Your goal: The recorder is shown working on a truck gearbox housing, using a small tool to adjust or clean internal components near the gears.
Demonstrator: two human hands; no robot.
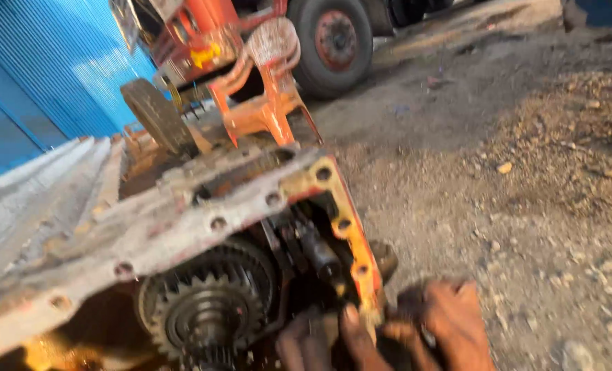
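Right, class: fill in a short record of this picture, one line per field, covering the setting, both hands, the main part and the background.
Setting: outdoor yard, gravel ground
Main part: open gear housing, grey flange with bolt holes, orange paint on its edge
Inside: toothed gears, dark and oily
Left hand: fingers on the housing's lower orange edge
Right hand: beside that edge, grip blurred
Background: orange vehicle with a wheel, blue corrugated wall
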